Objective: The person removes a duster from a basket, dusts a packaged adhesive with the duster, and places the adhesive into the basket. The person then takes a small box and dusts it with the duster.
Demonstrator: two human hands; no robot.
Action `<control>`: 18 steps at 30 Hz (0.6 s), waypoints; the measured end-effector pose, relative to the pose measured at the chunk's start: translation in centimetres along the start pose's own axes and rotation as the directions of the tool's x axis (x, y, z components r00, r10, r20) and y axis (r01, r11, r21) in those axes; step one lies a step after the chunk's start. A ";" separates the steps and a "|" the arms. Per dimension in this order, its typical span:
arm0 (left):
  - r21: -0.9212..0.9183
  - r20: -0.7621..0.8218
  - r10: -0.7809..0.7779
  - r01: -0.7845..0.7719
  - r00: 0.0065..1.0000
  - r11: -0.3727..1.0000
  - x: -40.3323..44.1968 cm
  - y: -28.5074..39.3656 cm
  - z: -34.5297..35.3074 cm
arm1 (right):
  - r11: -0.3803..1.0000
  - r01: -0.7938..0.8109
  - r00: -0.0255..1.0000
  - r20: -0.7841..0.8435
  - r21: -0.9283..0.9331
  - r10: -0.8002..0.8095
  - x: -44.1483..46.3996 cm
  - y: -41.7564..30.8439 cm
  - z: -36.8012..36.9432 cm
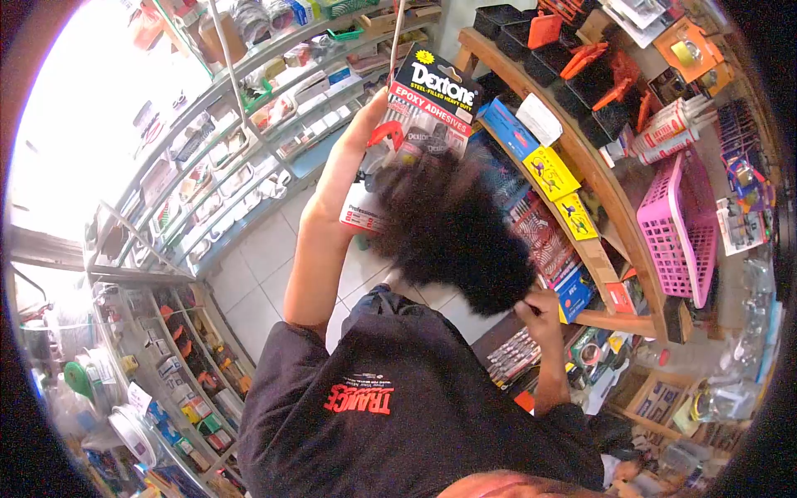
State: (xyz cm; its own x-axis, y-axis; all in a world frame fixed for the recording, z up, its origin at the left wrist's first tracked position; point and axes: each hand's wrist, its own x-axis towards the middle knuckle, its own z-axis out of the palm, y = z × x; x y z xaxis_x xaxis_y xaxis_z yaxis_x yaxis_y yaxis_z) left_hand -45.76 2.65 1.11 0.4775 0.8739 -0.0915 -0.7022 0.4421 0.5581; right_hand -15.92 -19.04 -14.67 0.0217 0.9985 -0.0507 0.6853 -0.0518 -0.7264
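Note:
My left hand (pixel 365 137) is raised and closed on the edge of a Dextone epoxy adhesive pack (pixel 436 91), a card with a black and red header, tilted to the right. Below and behind it shows part of another white package (pixel 361 214) marked "Professional"; whether the same hand grips it I cannot tell. A fluffy black duster (pixel 469 228) covers the lower part of both packs, blurred at its upper end. My right hand (pixel 541 314) pinches the duster's near end, low on the right; its handle is mostly hidden.
Wire shelves (pixel 249 124) with small goods stand at the left. A wooden rack (pixel 573 124) with black bins and boxed stock runs along the right, beside a pink basket (pixel 677 232). More stocked shelves (pixel 174 357) are at lower left, above a tiled floor (pixel 257 257).

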 end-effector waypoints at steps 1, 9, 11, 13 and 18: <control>-0.125 0.161 -0.055 0.075 0.985 0.989 0.1 0.3 -0.7 | 0.999 0.016 0.999 -0.029 0.043 -0.014 0.0 -1.5 -0.3; 0.002 0.224 -0.037 0.037 0.974 0.999 0.5 0.8 -2.4 | 0.994 0.108 0.973 -0.207 0.035 -0.098 -0.1 -3.1 -1.4; 0.107 0.078 0.056 -0.064 0.995 0.992 0.5 0.5 -2.6 | 0.972 0.223 0.850 -0.474 -0.074 -0.231 -0.1 -3.8 -0.7; 0.209 -0.092 0.157 -0.135 0.983 0.968 0.3 0.3 -2.3 | 0.960 0.275 0.900 -0.338 -0.050 -0.275 -0.1 -3.9 -1.7; 0.215 -0.121 0.137 -0.109 0.983 0.970 -0.4 0.6 -1.8 | 0.983 0.183 0.946 -0.275 0.026 -0.169 -0.3 -3.6 -2.4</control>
State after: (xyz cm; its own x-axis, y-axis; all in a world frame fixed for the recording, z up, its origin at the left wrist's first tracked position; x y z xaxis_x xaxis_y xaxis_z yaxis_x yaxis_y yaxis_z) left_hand -47.35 2.94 -0.02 0.3091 0.9443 -0.1131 -0.6196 0.2901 0.7293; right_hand -16.66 -19.12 -10.35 0.1050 0.9588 0.2638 0.6586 0.1317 -0.7408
